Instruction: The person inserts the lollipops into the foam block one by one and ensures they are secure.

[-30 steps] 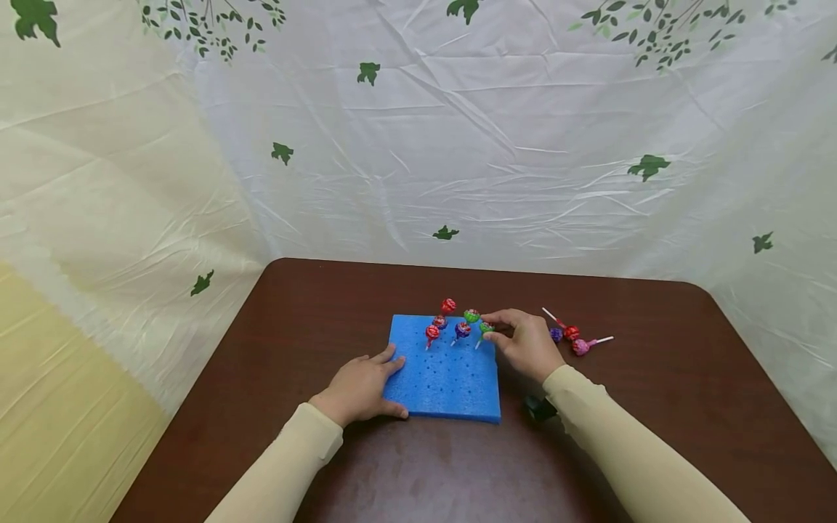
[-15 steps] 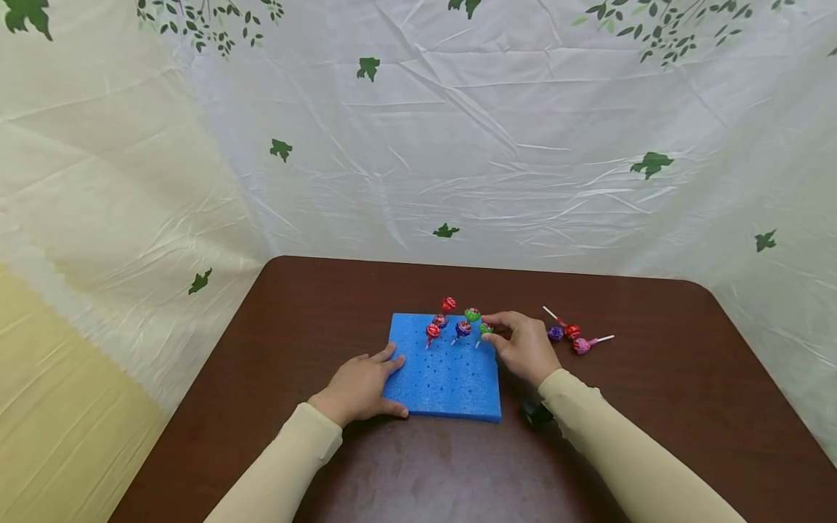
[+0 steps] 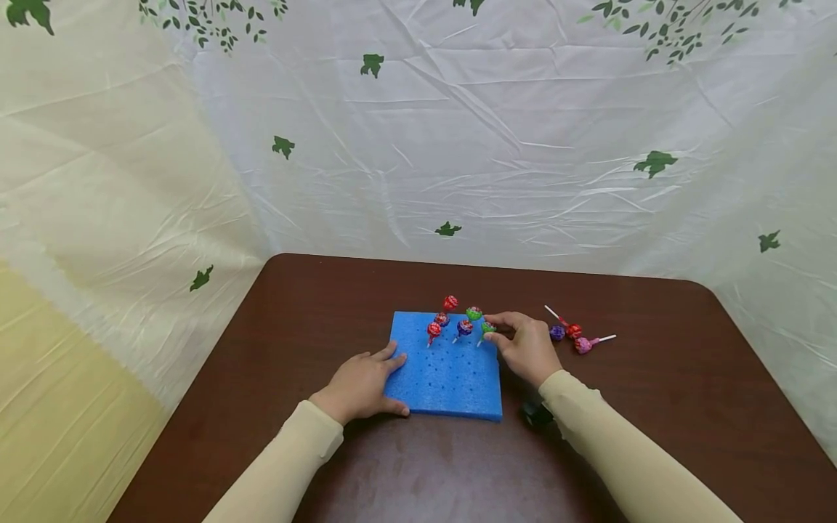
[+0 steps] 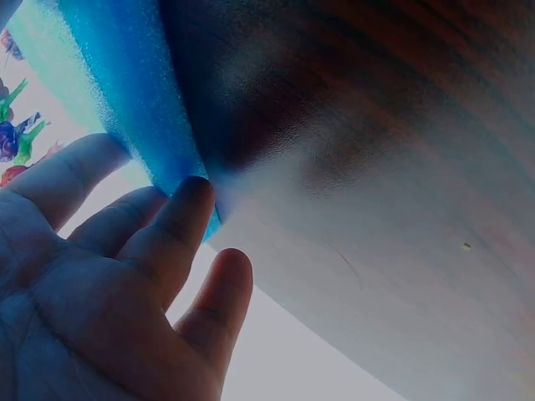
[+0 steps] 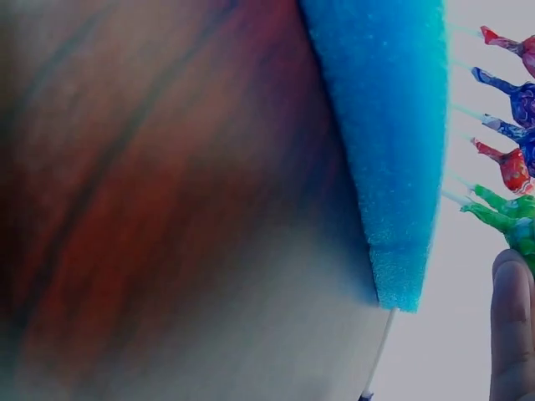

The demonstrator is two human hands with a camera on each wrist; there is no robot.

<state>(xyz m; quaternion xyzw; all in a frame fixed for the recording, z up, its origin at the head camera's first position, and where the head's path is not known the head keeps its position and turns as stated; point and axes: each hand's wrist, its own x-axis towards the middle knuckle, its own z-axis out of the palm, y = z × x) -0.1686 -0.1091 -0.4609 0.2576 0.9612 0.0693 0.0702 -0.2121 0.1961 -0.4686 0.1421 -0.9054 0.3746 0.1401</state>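
Observation:
A blue foam board [image 3: 447, 385] with rows of small holes lies on the table. My left hand [image 3: 358, 386] rests along its left edge, fingers spread, thumb at the near corner. At the board's far right, my right hand [image 3: 528, 347] pinches the head of a green lollipop [image 3: 488, 327], whose stick meets the foam. Another green lollipop [image 3: 474, 313] stands just behind it. To the left stand a purple lollipop [image 3: 465, 327], a red lollipop [image 3: 434, 330], a red-and-purple lollipop [image 3: 442, 319] and a farther red lollipop [image 3: 450, 302]. The right wrist view catches a fingertip [image 5: 511, 288] against green wrapping.
Right of my right hand lie a purple lollipop [image 3: 557, 333], a red lollipop [image 3: 573, 331] and a pink lollipop [image 3: 583, 346], loose on the brown table [image 3: 340, 298]. A small dark object [image 3: 538, 412] sits beneath my right wrist. A white leaf-patterned cloth [image 3: 497, 189] hangs behind.
The right wrist has shifted very slightly left while the fingers stay at the same green lollipop. My left hand and the board keep their places.

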